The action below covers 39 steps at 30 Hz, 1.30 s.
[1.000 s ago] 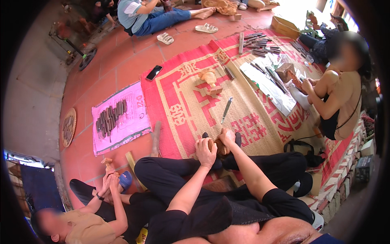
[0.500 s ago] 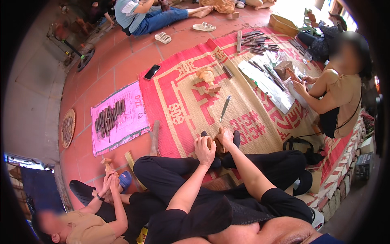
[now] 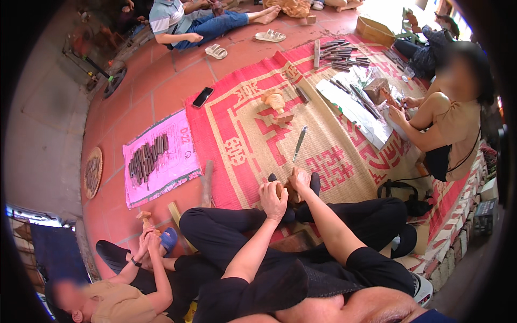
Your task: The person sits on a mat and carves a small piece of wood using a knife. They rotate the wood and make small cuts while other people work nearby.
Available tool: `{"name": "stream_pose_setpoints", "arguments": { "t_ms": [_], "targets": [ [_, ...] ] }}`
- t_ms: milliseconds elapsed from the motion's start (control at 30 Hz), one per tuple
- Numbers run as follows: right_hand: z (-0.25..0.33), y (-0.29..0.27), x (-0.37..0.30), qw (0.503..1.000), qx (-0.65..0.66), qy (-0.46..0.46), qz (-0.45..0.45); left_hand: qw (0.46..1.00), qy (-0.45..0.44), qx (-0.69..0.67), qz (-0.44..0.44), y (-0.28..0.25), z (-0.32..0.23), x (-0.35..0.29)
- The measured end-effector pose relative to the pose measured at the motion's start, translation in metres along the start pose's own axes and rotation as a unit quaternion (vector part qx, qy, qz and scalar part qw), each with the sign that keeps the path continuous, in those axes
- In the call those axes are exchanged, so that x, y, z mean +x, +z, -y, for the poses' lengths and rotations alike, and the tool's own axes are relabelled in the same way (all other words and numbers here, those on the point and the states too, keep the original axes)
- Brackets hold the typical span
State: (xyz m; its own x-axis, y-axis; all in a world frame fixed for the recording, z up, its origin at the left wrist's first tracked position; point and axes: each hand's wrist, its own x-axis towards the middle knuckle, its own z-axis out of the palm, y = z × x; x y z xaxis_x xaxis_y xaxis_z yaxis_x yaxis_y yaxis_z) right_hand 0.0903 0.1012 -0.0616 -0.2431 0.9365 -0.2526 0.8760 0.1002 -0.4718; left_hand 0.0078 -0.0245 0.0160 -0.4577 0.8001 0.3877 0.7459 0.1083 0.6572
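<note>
Between my feet, a brown wooden piece [image 3: 279,188] is mostly covered by my hands. My left hand [image 3: 273,201] is closed around it from the left side. My right hand [image 3: 300,180] is closed close beside the wood, and its fingers hide whatever they grip. Just beyond my right knuckles is a slim carving tool [image 3: 300,144] with a dark, shiny shaft. Its thin near end comes close to the hand; I cannot tell whether they touch. Farther out, a carved wooden figure [image 3: 276,102] lies on the red and straw-coloured mat [image 3: 237,185].
Rows of dark tools lie on a pink sheet [image 3: 180,177] at left. More tools rest on white paper [image 3: 379,137], by a person at right. Another person, lower left, grips a small wooden carving [image 3: 144,216]. A phone [image 3: 203,97] lies on the mat's edge.
My hands keep nearly the same hold and place. At the far left, the person in blue has lowered an arm to the side. The whole view has shifted slightly.
</note>
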Motion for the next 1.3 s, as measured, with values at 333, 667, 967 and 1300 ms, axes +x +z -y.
{"name": "stream_pose_setpoints", "arguments": {
  "t_ms": [333, 667, 967, 1300],
  "targets": [
    [-0.003, -0.009, -0.011, 0.997, 0.036, -0.062, 0.001, 1.0, 0.0, -0.005, -0.007, 0.002, 0.003, 0.001],
    [-0.002, 0.0, -0.017, 0.998, -0.002, -0.067, -0.01, 1.0, 0.001, -0.012, 0.001, -0.002, 0.007, -0.003],
    [0.005, -0.005, 0.016, 1.0, -0.002, -0.009, -0.002, 1.0, 0.001, -0.019, -0.01, -0.003, 0.004, 0.0],
    [0.001, 0.004, 0.023, 0.999, 0.004, 0.046, -0.006, 1.0, -0.004, -0.015, -0.001, -0.002, 0.003, 0.001]
  ]
}}
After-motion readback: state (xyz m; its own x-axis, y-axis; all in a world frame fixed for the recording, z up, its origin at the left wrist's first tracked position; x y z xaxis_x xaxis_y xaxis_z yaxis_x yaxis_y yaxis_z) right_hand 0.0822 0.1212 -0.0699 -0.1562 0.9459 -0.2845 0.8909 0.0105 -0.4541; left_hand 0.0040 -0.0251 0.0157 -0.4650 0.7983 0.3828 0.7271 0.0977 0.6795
